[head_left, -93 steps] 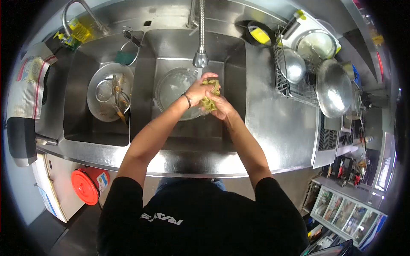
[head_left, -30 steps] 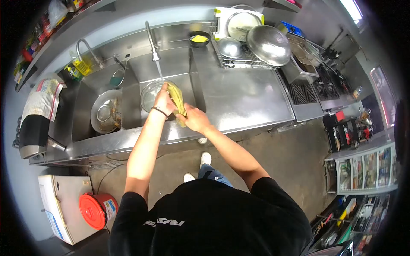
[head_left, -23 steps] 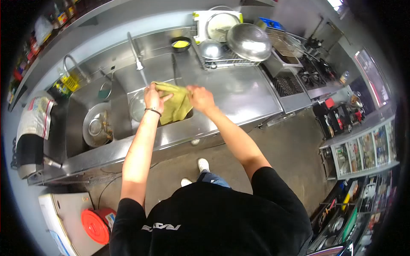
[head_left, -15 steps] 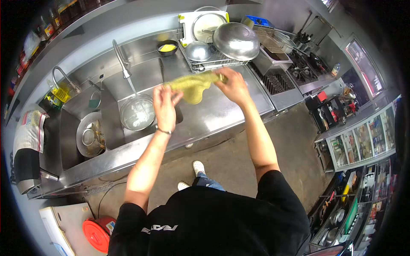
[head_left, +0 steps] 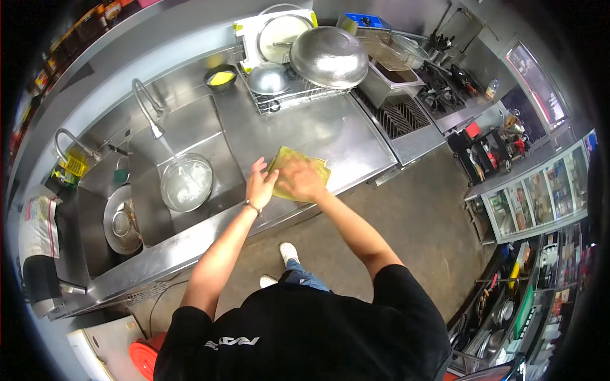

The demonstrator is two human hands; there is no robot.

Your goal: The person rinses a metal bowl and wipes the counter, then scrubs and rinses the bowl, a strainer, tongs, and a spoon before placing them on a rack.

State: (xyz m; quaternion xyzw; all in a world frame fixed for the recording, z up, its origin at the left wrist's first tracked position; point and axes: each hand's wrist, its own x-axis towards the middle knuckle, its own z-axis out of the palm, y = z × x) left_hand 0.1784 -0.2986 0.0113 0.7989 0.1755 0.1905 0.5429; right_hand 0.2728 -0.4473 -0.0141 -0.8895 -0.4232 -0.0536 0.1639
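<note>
A yellow-green cloth [head_left: 284, 159] lies spread on the steel counter [head_left: 356, 143] near its front edge. My right hand [head_left: 301, 180] rests flat on top of it, slightly blurred, fingers spread. Just left of the cloth is my left hand [head_left: 259, 185], its fingers apart and nothing in them, the fingertips close to the cloth's edge. Water runs from a faucet [head_left: 157, 130] into a round bowl [head_left: 187, 182] in the sink to the left.
Behind the counter, a dish rack [head_left: 298, 98] holds a large metal wok [head_left: 329, 57] and a smaller lid. A black bowl [head_left: 220, 77] with a yellow sponge sits beside it. Another sink at left holds a pan [head_left: 114, 232]. Stove burners [head_left: 438, 95] stand at right.
The cloth has come down from between my hands onto the counter and is now spread flat. My right hand has moved down and left onto it; my left hand has let it go.
</note>
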